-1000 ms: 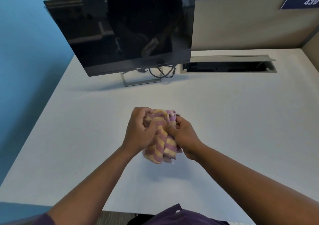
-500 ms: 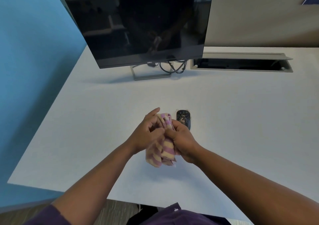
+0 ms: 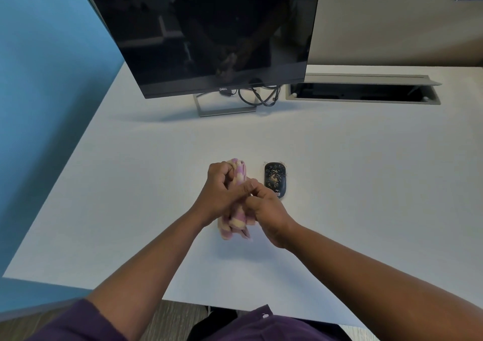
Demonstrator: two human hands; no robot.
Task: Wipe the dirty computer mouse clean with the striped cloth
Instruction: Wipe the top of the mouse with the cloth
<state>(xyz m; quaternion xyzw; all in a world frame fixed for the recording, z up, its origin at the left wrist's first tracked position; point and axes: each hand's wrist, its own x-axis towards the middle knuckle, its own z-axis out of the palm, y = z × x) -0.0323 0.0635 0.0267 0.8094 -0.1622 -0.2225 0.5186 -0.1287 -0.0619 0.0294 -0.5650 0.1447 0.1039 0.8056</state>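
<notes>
A pink and yellow striped cloth (image 3: 236, 220) is bunched up between both my hands, just above the middle of the white desk (image 3: 366, 184). My left hand (image 3: 218, 193) grips its upper part with curled fingers. My right hand (image 3: 264, 208) pinches the cloth from the right side. A black computer mouse (image 3: 274, 177), speckled with light crumbs and dust, lies flat on the desk just right of the cloth, touched by neither hand. My right hand's knuckles hide its near end.
A dark Dell monitor (image 3: 209, 35) on a metal stand (image 3: 224, 109) stands at the back, with looped black cables (image 3: 258, 96) beside it. An open cable tray (image 3: 363, 92) is sunk into the desk at the back right. A blue wall (image 3: 47, 79) runs along the left.
The cloth has been gathered into a tighter, narrower bundle and shifted left. The mouse, hidden behind the cloth a second ago, now lies in plain sight to its right.
</notes>
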